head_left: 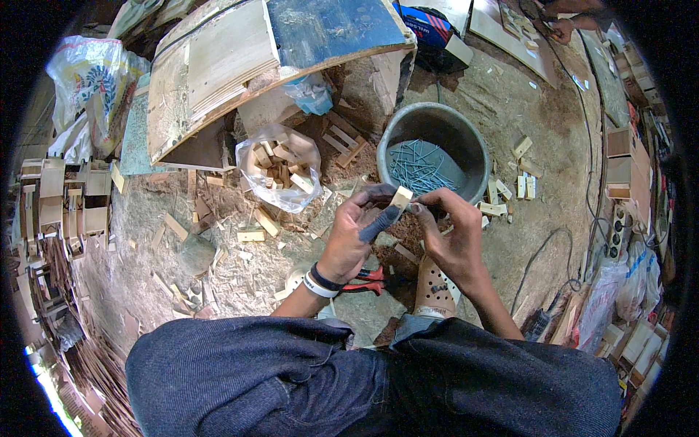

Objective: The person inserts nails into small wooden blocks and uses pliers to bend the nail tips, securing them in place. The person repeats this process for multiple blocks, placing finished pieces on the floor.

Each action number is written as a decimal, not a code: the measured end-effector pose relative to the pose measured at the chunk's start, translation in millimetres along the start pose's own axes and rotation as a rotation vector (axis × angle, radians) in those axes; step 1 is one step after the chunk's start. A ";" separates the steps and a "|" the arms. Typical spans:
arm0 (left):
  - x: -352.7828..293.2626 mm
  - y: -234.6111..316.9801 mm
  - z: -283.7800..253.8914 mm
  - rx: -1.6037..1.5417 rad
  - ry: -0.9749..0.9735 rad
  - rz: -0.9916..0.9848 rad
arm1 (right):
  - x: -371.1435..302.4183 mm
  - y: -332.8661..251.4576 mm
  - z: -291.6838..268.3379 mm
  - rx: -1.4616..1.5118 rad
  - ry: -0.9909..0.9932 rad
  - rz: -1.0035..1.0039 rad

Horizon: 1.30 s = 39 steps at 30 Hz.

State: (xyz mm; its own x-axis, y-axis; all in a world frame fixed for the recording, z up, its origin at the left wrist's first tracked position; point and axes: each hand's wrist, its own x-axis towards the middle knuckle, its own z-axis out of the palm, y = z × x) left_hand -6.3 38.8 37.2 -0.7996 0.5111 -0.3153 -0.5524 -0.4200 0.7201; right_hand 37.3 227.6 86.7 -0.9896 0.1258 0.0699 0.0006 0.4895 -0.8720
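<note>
Left hand [351, 234] of mine clamps 1 pale wooden block [401, 196], its exposed end pointing away toward the grey tub [437, 125]; just right, my right hand [457, 237] hovers, its grip I cannot tell.

On my side of the grey basin [429, 124], my left hand [349, 237] holds a small wooden block [400, 197]; my right hand [456, 237] pinches close beside it. Bluish nails [419, 166] lie inside the basin, and left of it sits a clear bag [297, 198] of wooden pieces [280, 156].
</note>
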 end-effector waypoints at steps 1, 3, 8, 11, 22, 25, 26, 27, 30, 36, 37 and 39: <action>0.4 -0.1 0.9 0.020 -0.011 0.013 | -0.6 0.6 0.8 0.001 -0.013 0.030; 1.1 -0.2 2.3 0.027 0.014 0.029 | -2.5 1.5 3.4 0.001 -0.044 0.091; 0.5 3.2 8.0 -0.051 0.074 0.040 | -7.9 5.1 23.1 0.322 -0.014 0.076; 0.9 16.7 10.2 0.179 0.047 0.126 | -14.7 7.9 23.4 0.649 -0.111 0.190; -2.9 3.7 26.2 0.263 -0.106 0.057 | -19.3 0.2 25.6 1.013 -0.052 0.196; -2.5 -1.4 20.4 0.279 -0.063 0.021 | -20.5 10.1 8.3 0.647 -0.180 0.246; -4.2 0.8 16.0 0.333 -0.083 0.007 | -20.5 14.8 -1.3 0.579 -0.174 0.313; -6.2 2.8 12.2 0.387 -0.108 -0.032 | -20.5 19.7 -13.2 0.526 -0.181 0.339; -12.7 21.1 -18.3 0.907 0.010 0.200 | -14.7 30.3 -66.7 0.281 -0.158 0.353; -0.8 62.1 -115.8 1.587 0.348 0.590 | -1.7 19.1 -117.7 -0.692 -0.260 0.265; 5.5 65.4 -126.3 1.727 0.284 0.627 | 8.9 22.2 -113.1 -0.811 -0.253 0.224; 13.9 70.1 -138.5 1.746 0.140 0.514 | 40.2 41.5 -85.4 -0.558 -0.278 0.138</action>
State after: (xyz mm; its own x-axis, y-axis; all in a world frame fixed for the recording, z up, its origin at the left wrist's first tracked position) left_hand -88.8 -87.4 -2.3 -0.8535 0.5010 0.1431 0.5041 0.7246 0.4700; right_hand 9.8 326.7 94.8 -0.9754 0.0280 -0.2187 0.1315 0.8700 -0.4752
